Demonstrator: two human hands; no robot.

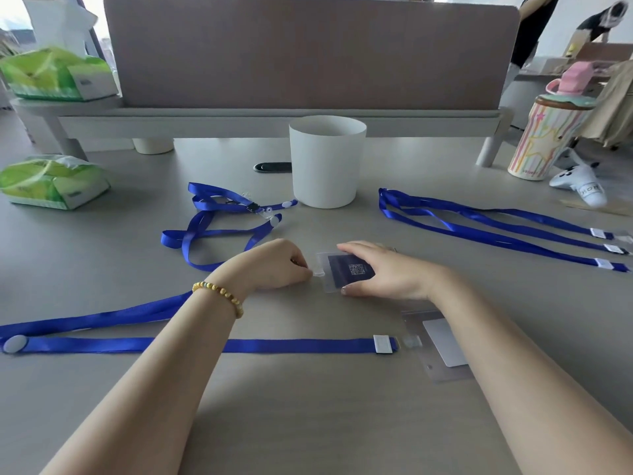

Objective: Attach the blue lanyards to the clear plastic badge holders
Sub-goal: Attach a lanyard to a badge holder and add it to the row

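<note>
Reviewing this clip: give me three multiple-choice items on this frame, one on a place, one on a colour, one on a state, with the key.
1. Where is the white cup?
A. beyond the hands
B. on the shelf
C. under the right arm

2. What colour is the card in the badge holder under the right hand?
A. white
B. dark blue
C. green

3. The left hand is:
A. flat, open
B. raised
C. pinching at the holder's tab

Key: 1 A, it stands on the table behind them. 2 B, dark with a code. 3 C, fingertips meet there.

Light: bright, even daylight; window (pixel 13 25) blown out, upper left.
Shadows: soft, faint.
Edges: wide-angle bending, slight blur.
</note>
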